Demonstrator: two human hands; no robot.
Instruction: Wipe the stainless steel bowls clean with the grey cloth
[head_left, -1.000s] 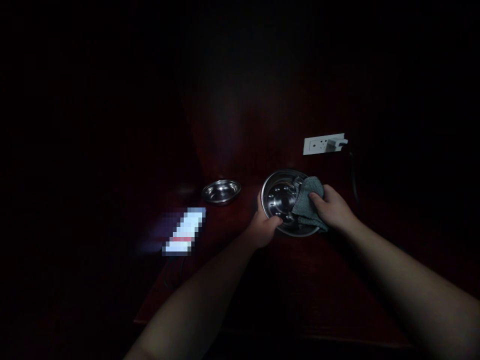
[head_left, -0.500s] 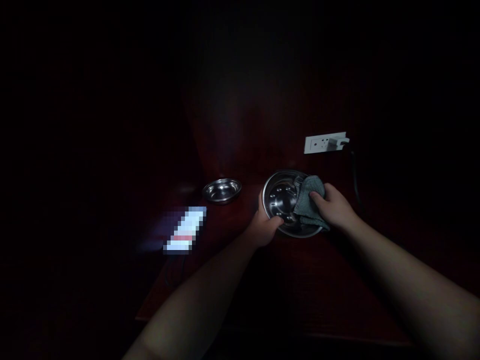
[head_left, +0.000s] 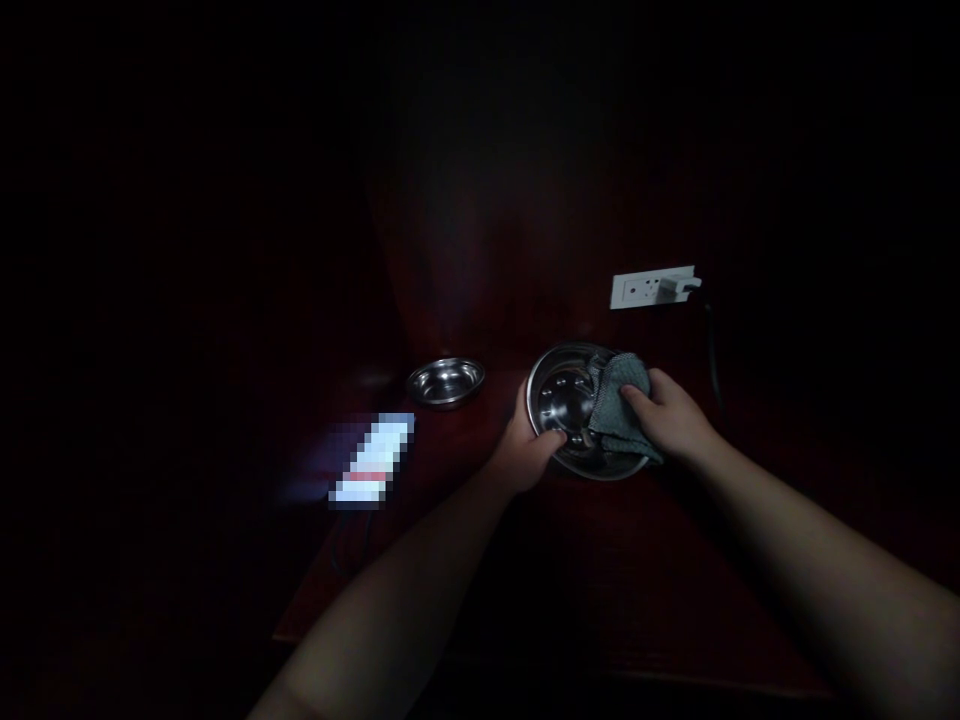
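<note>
A shiny steel bowl [head_left: 566, 405] is held up over the dark red table, its opening tilted toward me. My left hand [head_left: 527, 450] grips its left side, with the thumb over the rim and the fingers behind the wall. A grey-green cloth [head_left: 621, 400] drapes over the bowl's right rim and reaches inside. Pinching that cloth against the rim is my right hand [head_left: 671, 412], thumb on the inner side; its other fingers are mostly hidden behind.
Left of the bowl, a shallow steel dish [head_left: 446, 382] rests on the table [head_left: 600, 580]. Nearer lies a bright, blurred-out screen [head_left: 375, 460] with a cable. A white wall socket [head_left: 651, 288] holds a plug, its dark cord hanging down. Surroundings are very dark.
Almost nothing differs. The whole view has shifted slightly, and both hands keep their hold on the bowl and cloth.
</note>
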